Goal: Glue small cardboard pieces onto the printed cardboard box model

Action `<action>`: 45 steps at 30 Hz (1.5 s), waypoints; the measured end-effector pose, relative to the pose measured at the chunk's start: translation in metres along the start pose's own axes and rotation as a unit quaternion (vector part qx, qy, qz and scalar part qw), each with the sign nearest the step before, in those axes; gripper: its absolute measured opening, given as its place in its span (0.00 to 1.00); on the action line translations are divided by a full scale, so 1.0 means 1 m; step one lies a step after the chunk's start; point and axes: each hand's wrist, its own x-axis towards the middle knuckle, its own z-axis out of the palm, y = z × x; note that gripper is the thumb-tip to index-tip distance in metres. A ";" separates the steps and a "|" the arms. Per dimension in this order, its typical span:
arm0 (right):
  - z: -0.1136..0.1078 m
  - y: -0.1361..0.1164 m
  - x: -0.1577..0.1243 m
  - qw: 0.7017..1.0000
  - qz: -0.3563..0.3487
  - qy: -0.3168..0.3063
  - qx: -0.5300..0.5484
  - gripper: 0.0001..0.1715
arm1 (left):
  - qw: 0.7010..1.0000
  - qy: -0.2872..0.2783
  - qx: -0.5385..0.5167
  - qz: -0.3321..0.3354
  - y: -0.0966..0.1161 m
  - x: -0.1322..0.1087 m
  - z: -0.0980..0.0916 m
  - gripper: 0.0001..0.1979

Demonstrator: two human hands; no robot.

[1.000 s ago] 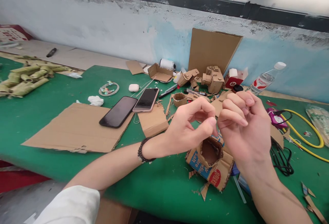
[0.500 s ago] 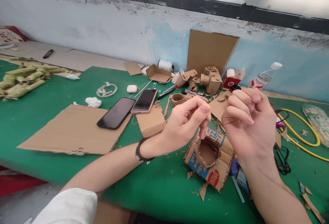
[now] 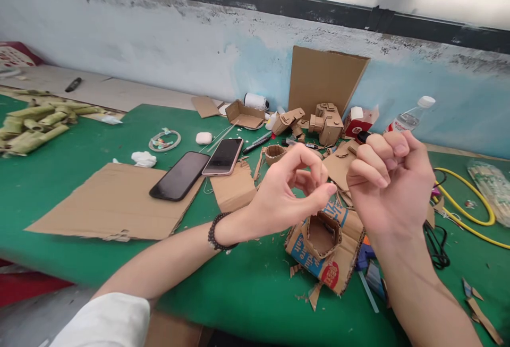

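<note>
Over the table, my left hand hangs with its fingers curled and its thumb held apart from them, making a loose ring with nothing seen inside. A dark bead bracelet circles that wrist. My right hand is raised beside it, fingers folded in and thumb pressed against the index finger; anything in that pinch is hidden. Below and between both hands sits a printed cardboard box with a many-sided cardboard ring standing on its top. Neither hand touches it.
Two phones lie left, partly on a flat cardboard sheet. Behind are a cardboard camera model, a smaller cardboard ring and a water bottle. A blue glue gun and yellow cable lie right.
My left thumb has come away from the curled fingers and dropped lower, opening the earlier pinch. My right hand has shifted slightly right, still closed. The box has stayed put.
</note>
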 end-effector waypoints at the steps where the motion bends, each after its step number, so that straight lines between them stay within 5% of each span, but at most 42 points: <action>1: 0.000 -0.002 0.001 1.000 -0.008 0.000 -0.021 0.27 | 1.000 0.007 0.003 0.003 0.000 0.001 0.000 0.23; 7: -0.003 -0.019 0.003 0.985 -0.037 -0.027 -0.164 0.24 | 0.990 -0.091 0.102 0.016 0.013 -0.002 -0.016 0.17; 10: -0.026 -0.034 -0.010 0.943 -0.069 -0.047 -0.322 0.22 | 0.975 -0.132 0.174 0.030 0.017 -0.019 -0.029 0.18; 12: -0.052 -0.046 -0.027 0.867 -0.072 -0.055 -0.489 0.19 | 0.969 -0.134 0.208 -0.006 0.012 -0.039 -0.038 0.25; 16: -0.109 -0.066 -0.069 0.678 0.016 -0.165 -0.716 0.20 | 0.944 -0.192 0.246 -0.111 -0.015 -0.086 -0.047 0.63; 19: -0.136 -0.068 -0.093 0.592 0.047 -0.228 -0.771 0.35 | 0.928 -0.234 0.258 -0.133 -0.036 -0.113 -0.043 0.77; 21: -0.145 -0.063 -0.100 0.564 0.045 -0.249 -0.786 0.43 | 0.928 -0.228 0.260 -0.136 -0.044 -0.123 -0.036 0.78; 27: -0.151 -0.035 -0.090 0.594 0.077 -0.270 -0.754 0.50 | 0.941 -0.194 0.213 -0.179 -0.050 -0.114 -0.034 0.80; 34: -0.122 -0.008 -0.060 0.664 0.063 -0.240 -0.706 0.41 | 0.960 -0.134 0.040 -0.243 -0.062 -0.066 -0.078 0.75; 39: -0.101 -0.003 -0.043 0.656 0.080 -0.209 -0.721 0.35 | 0.952 -0.162 -0.009 -0.259 -0.067 -0.039 -0.102 0.70; 45: -0.096 0.002 -0.034 0.659 0.083 -0.165 -0.729 0.40 | 0.968 -0.137 0.061 -0.201 -0.058 -0.025 -0.100 0.61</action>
